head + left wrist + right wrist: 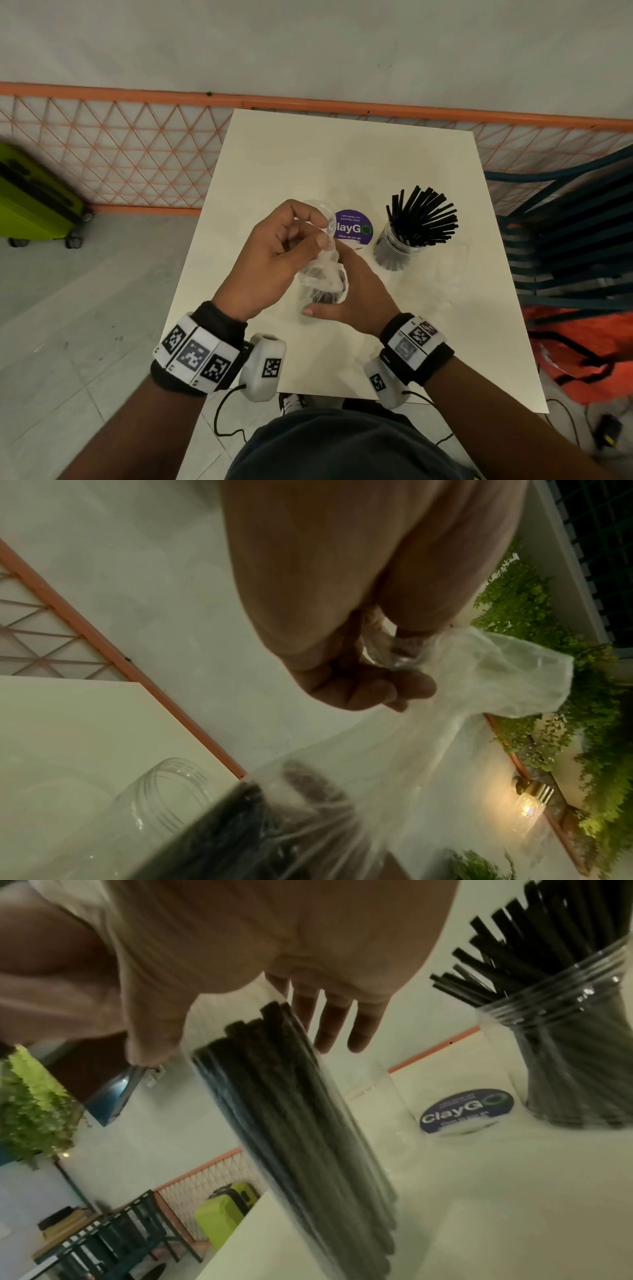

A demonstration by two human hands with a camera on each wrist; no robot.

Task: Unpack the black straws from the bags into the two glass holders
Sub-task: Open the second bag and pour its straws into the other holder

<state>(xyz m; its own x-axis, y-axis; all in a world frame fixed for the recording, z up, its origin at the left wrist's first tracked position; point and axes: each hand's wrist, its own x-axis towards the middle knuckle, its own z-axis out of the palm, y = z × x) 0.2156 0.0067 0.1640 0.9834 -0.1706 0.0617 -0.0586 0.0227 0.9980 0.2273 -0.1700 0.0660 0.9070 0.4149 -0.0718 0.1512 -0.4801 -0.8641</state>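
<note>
A clear plastic bag (323, 270) of black straws (291, 1110) stands upright on the white table (342, 154). My right hand (329, 291) wraps round its lower part, thumb toward me and fingers (342, 1026) behind it. My left hand (323, 236) pinches the crumpled top of the bag (479, 669) between thumb and fingertips (411, 688). An empty glass holder (322, 212) stands just behind my left hand, seen also in the left wrist view (164, 791). To the right, a second glass holder (394, 246) is full of black straws (424, 219).
A round purple sticker (352, 228) lies on the table between the holders. An orange mesh fence (137, 150) runs behind the table. A green suitcase (37, 198) stands at left, a dark teal chair (565, 240) and an orange bag (582, 349) at right.
</note>
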